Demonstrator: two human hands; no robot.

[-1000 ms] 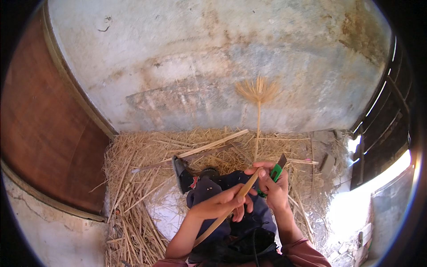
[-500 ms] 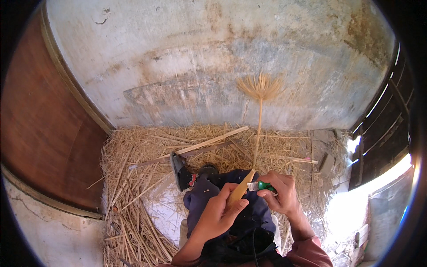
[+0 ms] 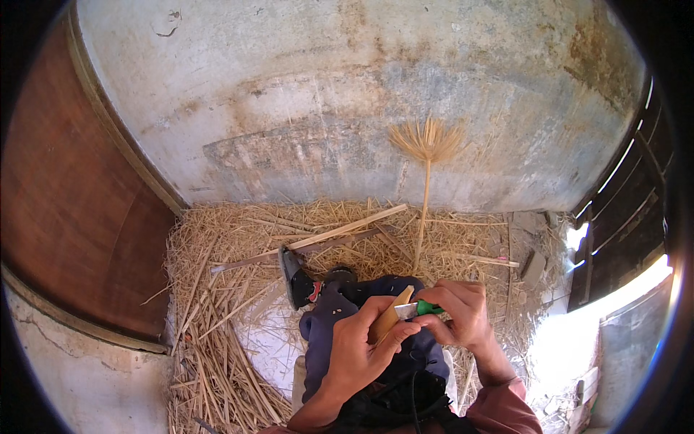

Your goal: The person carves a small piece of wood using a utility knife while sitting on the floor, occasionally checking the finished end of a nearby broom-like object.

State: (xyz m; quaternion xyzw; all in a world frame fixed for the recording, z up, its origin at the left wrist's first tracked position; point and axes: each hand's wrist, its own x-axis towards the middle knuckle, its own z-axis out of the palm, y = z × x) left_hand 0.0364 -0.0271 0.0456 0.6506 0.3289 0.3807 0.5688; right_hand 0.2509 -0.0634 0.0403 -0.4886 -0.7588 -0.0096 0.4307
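No text, label, brand, number or sign can be read; the small dark squiggle [image 3: 168, 34] high on the wall [image 3: 289, 79] forms no legible letter, and the red patch [image 3: 314, 291] on the dark shoe [image 3: 293, 278] is too small to make out

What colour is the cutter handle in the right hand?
The cutter handle is green; see head view.
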